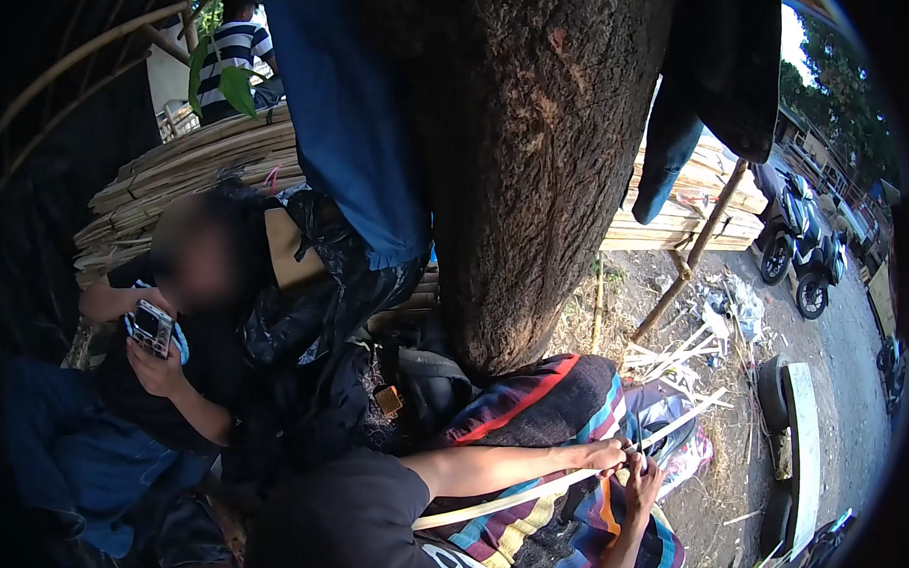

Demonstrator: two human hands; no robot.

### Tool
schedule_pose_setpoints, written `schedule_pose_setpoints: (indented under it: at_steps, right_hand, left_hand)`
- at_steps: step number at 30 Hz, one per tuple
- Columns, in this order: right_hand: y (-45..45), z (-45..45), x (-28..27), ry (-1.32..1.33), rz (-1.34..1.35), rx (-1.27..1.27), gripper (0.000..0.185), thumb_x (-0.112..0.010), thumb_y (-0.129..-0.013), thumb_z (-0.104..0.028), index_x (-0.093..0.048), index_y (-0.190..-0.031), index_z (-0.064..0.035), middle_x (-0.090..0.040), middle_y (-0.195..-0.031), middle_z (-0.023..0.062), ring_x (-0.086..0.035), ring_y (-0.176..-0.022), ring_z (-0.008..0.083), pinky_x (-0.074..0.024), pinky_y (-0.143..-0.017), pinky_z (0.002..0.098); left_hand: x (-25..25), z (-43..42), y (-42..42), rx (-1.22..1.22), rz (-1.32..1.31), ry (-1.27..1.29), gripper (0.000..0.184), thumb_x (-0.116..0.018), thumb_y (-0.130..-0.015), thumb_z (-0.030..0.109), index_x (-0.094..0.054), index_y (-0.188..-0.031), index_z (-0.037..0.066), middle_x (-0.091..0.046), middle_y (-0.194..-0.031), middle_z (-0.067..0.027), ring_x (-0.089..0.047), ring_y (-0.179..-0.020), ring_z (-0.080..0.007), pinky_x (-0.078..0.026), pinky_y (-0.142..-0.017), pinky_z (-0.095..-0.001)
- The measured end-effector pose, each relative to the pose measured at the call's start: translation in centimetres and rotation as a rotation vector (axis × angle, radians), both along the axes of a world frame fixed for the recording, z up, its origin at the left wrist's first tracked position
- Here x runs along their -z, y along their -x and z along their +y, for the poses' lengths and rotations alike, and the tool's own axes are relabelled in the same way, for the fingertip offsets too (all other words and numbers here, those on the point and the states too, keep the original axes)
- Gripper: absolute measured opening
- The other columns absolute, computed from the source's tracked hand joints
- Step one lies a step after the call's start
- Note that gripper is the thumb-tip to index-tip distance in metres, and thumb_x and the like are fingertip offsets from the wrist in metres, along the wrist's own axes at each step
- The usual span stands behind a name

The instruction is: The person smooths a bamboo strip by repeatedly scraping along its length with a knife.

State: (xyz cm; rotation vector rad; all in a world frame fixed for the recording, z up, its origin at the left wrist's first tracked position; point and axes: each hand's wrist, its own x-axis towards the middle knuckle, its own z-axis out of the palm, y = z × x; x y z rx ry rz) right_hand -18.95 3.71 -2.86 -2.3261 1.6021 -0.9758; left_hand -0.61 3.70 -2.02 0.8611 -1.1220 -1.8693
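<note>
A long pale strip (512, 500) runs slantwise over the striped cloth at the lower middle. My left hand (606, 456) is closed around it, with the arm reaching in from the left. Right beside it, nearly touching, is my right hand (642, 483), whose arm rises from the bottom edge. Its fingers are pressed together near the strip; what they hold is too small to make out. Past both hands, the strip's far end (694, 412) points up to the right. The striped cloth (524, 402) lies beneath my forearms.
A tree trunk (530, 161) fills the upper middle, beside hanging blue cloth (349, 127). On the left, another person (203, 393) holds a small device (150, 328). Stacked wood strips (190, 163) lie behind. Motorbikes (803, 242) and a white-topped board (803, 452) are at right.
</note>
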Motion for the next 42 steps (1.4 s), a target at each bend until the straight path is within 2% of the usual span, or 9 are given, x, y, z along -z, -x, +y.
schedule_pose_setpoints:
  at_steps: [6, 9, 13, 20, 22, 29, 34, 39, 42]
  right_hand:
    - [-2.6, 1.3, -4.0, -0.198, -0.12, -0.002, 0.061, -0.048, -0.099, -0.05, -0.062, -0.076, 0.005, -0.052, -0.061, 0.0247, -0.051, -0.066, 0.044, -0.038, -0.068, 0.0508]
    - [0.8, 0.2, -0.3, 0.026, 0.219, -0.12, 0.032, -0.057, -0.099, -0.03, -0.061, -0.117, -0.0039, -0.062, -0.086, 0.0219, -0.058, -0.074, 0.0379, -0.0452, -0.068, 0.0472]
    - [3.8, -1.0, 3.8, 0.204, 0.412, -0.15, 0.05, -0.064, -0.094, -0.011, -0.048, -0.14, -0.0184, -0.061, -0.106, 0.0219, -0.06, -0.082, 0.0377, -0.0482, -0.065, 0.0462]
    - [4.9, -2.0, 5.9, -0.026, 0.271, 0.049, 0.049, -0.064, -0.096, -0.014, -0.048, -0.142, -0.0207, -0.063, -0.104, 0.0219, -0.061, -0.086, 0.0383, -0.0489, -0.069, 0.0481]
    - [4.2, -1.5, 5.2, 0.447, 0.464, -0.191, 0.042, -0.06, -0.099, -0.013, -0.05, -0.139, -0.0193, -0.064, -0.104, 0.0212, -0.061, -0.087, 0.0373, -0.0487, -0.071, 0.048]
    - [3.2, -1.5, 4.2, 0.204, 0.464, -0.199, 0.042, -0.062, -0.096, -0.011, -0.053, -0.136, -0.0182, -0.064, -0.102, 0.017, -0.061, -0.087, 0.0367, -0.0487, -0.07, 0.0478]
    - [2.2, -0.9, 3.6, 0.507, 0.295, -0.19, 0.046, -0.063, -0.092, -0.008, -0.053, -0.136, -0.0177, -0.062, -0.096, 0.0198, -0.061, -0.082, 0.0385, -0.0488, -0.069, 0.0476]
    - [2.8, -1.2, 4.1, 0.024, 0.285, 0.007, 0.022, -0.06, -0.097, -0.033, -0.065, -0.11, -0.0159, -0.064, -0.078, 0.0188, -0.06, -0.065, 0.0408, -0.0485, -0.059, 0.0513]
    - [0.0, -0.2, -3.4, -0.44, 0.105, 0.156, 0.078, -0.05, -0.089, -0.072, -0.064, -0.074, 0.0034, -0.065, -0.074, 0.0266, -0.066, -0.077, 0.044, -0.0501, -0.069, 0.0517]
  left_hand:
    - [0.4, -0.2, -0.3, 0.016, 0.005, -0.028, 0.012, -0.042, -0.097, 0.01, -0.047, -0.104, 0.001, -0.048, -0.06, -0.0047, -0.047, -0.038, -0.0119, -0.039, -0.032, -0.0293]
    - [0.3, -0.1, -0.3, -0.021, -0.167, -0.009, 0.018, -0.042, -0.099, 0.017, -0.046, -0.087, 0.003, -0.041, -0.047, -0.0032, -0.045, -0.034, -0.0156, -0.036, -0.031, -0.0322]
    - [0.9, -0.8, -0.7, -0.018, -0.057, 0.079, 0.03, -0.041, -0.103, 0.025, -0.047, -0.083, 0.004, -0.041, -0.048, -0.002, -0.042, -0.033, -0.0147, -0.034, -0.03, -0.0315]
    - [1.0, -1.3, -0.5, -0.008, -0.012, 0.06, 0.035, -0.04, -0.105, 0.034, -0.045, -0.09, 0.002, -0.04, -0.053, 0.0004, -0.036, -0.033, -0.01, -0.03, -0.029, -0.0283]
    - [0.9, -1.2, -0.5, -0.01, -0.011, 0.039, 0.035, -0.041, -0.104, 0.033, -0.045, -0.089, 0.003, -0.039, -0.052, 0.0007, -0.036, -0.033, -0.0096, -0.03, -0.029, -0.0281]
    - [1.7, -2.1, -0.4, 0.028, 0.04, 0.028, 0.029, -0.044, -0.103, 0.03, -0.047, -0.09, 0.004, -0.044, -0.061, 0.0009, -0.035, -0.032, -0.0067, -0.03, -0.026, -0.027]
    - [-1.4, -1.0, -1.2, 0.04, 0.056, -0.013, 0.025, -0.041, -0.104, 0.029, -0.044, -0.096, 0.005, -0.041, -0.061, 0.0016, -0.037, -0.036, -0.0065, -0.034, -0.031, -0.0257]
    - [0.4, -1.9, -0.7, 0.071, -0.142, -0.074, 0.022, -0.04, -0.106, 0.028, -0.042, -0.098, 0.007, -0.042, -0.073, 0.001, -0.04, -0.046, -0.0071, -0.034, -0.035, -0.0258]
    - [-1.5, -1.8, -1.1, 0.102, -0.126, -0.115, 0.024, -0.043, -0.101, 0.02, -0.039, -0.081, 0.008, -0.038, -0.059, 0.0021, -0.036, -0.036, -0.0076, -0.032, -0.032, -0.0265]
